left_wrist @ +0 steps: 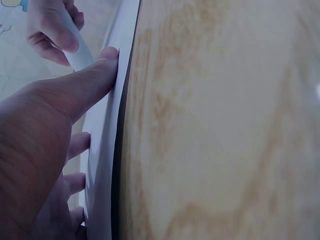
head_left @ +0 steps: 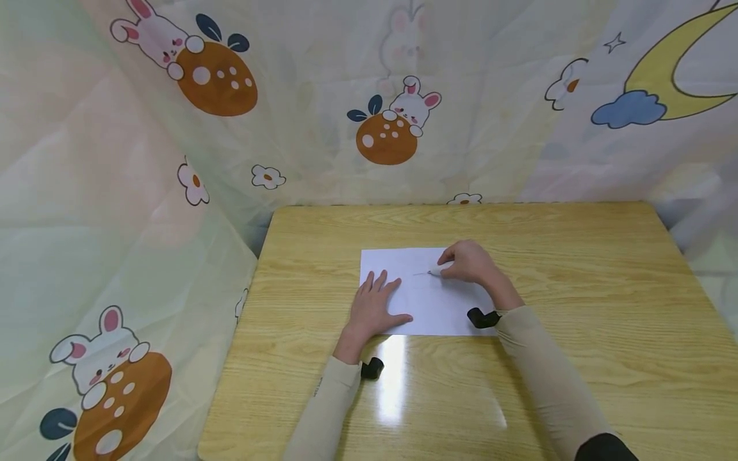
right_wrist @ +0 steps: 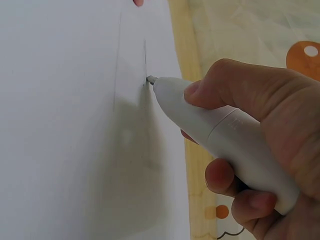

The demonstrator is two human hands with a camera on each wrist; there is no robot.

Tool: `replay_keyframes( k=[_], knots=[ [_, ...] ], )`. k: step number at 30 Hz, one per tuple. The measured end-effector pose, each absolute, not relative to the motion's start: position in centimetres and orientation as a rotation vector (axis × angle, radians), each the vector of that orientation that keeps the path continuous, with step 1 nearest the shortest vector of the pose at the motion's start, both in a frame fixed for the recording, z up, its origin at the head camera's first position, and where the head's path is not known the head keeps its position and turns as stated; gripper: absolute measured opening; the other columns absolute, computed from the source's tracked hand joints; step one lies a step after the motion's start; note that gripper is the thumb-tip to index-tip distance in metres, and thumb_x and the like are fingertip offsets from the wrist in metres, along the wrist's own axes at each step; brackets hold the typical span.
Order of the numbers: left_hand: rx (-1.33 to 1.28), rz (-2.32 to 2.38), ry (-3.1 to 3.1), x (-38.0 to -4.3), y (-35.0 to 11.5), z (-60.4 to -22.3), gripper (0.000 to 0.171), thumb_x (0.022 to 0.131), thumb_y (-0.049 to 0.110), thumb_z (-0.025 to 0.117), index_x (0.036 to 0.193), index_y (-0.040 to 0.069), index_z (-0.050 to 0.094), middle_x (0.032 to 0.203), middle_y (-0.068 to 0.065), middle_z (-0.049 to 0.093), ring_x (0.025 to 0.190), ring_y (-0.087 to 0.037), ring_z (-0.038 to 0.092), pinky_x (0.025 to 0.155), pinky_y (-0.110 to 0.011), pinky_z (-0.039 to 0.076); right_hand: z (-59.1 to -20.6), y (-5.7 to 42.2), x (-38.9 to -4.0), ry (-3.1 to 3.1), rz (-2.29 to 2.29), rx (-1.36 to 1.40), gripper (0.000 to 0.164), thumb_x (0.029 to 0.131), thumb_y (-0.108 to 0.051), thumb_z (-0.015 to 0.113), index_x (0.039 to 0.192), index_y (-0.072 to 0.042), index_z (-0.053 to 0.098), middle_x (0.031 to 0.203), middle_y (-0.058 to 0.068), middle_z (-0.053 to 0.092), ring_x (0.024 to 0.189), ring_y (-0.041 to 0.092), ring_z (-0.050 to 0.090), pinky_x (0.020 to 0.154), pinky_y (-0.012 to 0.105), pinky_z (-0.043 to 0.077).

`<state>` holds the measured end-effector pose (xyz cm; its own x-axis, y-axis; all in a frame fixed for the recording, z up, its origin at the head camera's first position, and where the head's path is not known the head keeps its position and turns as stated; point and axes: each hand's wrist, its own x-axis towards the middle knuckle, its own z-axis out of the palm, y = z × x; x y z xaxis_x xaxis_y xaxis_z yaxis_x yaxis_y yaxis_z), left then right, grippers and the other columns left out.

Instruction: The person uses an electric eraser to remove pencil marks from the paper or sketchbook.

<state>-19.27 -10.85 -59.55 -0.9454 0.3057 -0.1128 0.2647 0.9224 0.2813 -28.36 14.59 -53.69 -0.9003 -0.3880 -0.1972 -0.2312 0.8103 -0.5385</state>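
Note:
A white sheet of paper lies on the wooden table, with two thin pencil lines on it in the right wrist view. My left hand rests spread on the paper's left part, its thumb by the near edge. In my right hand is a thick white pen-shaped electric eraser, gripped between thumb and fingers. Its small tip meets the end of the shorter line. The left wrist view shows the left thumb along the paper's edge, with the right hand beyond.
The wooden table extends around the paper on all sides. A printed cloth with rabbits hangs behind it and at the left. Small black mounts sit at both wrists, the right one over the paper.

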Motion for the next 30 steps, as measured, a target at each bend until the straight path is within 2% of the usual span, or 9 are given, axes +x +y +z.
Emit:
replay_keyframes(
  k=[12, 30],
  knots=[
    [0.446, 0.398, 2.921, -19.28, -10.75, -59.19, 0.091, 0.076, 0.076, 0.059, 0.151, 0.028, 0.038, 0.159, -0.009, 0.021, 0.146, -0.035, 0.008, 0.114, -0.051, 0.019, -54.04, 14.82, -28.26, 2.659, -0.846, -0.477, 0.019, 0.08, -0.018, 0.078, 0.096, -0.01, 0.078, 0.098, 0.005, 0.073, 0.082, 0.02, 0.06, 0.071, 0.035, 0.052],
    [0.438, 0.397, 2.913, -19.34, -10.81, -59.02, 0.091, 0.077, 0.076, 0.059, 0.151, 0.029, 0.037, 0.16, -0.008, 0.02, 0.146, -0.034, 0.006, 0.114, -0.05, 0.018, -54.0, 15.1, -28.15, 2.69, -0.828, -0.497, 0.016, 0.078, -0.018, 0.077, 0.092, -0.01, 0.078, 0.093, 0.003, 0.073, 0.079, 0.019, 0.059, 0.067, 0.034, 0.05]
  ],
)
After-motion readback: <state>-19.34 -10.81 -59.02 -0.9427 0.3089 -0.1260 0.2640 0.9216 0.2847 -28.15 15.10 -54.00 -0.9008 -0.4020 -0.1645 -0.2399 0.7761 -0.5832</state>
